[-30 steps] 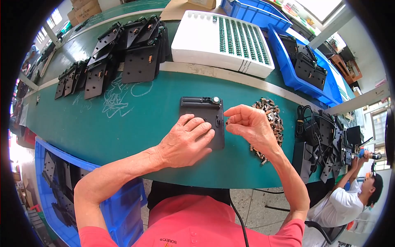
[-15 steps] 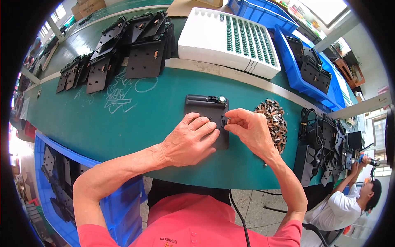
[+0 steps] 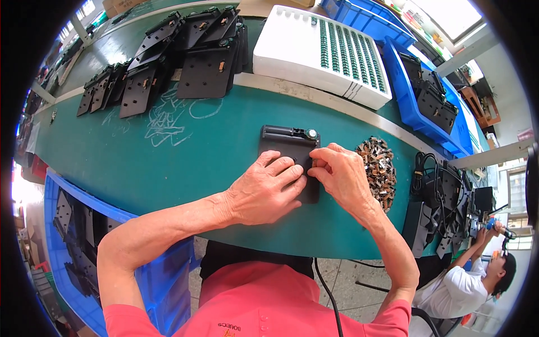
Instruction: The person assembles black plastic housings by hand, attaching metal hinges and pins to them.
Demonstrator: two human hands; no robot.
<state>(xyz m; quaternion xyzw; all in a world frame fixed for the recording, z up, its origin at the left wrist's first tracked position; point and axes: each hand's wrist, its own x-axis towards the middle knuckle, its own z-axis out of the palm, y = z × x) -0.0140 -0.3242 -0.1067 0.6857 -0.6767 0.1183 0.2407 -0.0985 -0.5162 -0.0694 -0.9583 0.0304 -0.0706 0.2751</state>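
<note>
A flat black plastic plate point(image 3: 281, 147) lies on the bench before me, with a raised bar along its far edge. At the bar's right end sits a small round part point(image 3: 311, 133) with a pale face and green rim. My left hand point(image 3: 264, 191) rests across the plate's near left part, palm down, fingers extended and lying on it. At the plate's right edge, my right hand point(image 3: 339, 171) is closed, thumb and index finger pinched; the tiny piece between the fingertips is mostly hidden. Beside that hand lies a heap of small copper-coloured and black pieces point(image 3: 379, 174).
Black plates point(image 3: 205, 73) stand stacked at the far left. A white foam tray point(image 3: 289, 39) holds rows of green-rimmed parts. Blue bins stand far right point(image 3: 407, 106) and near left point(image 3: 84, 196). Black cables and parts point(image 3: 432, 191) lie right; beyond, a person point(image 3: 460, 286) works.
The view has shifted slightly. My right fingertips have closed in on the plate's right edge, covering the small copper-coloured piece seen earlier. My left hand stays on the plate.
</note>
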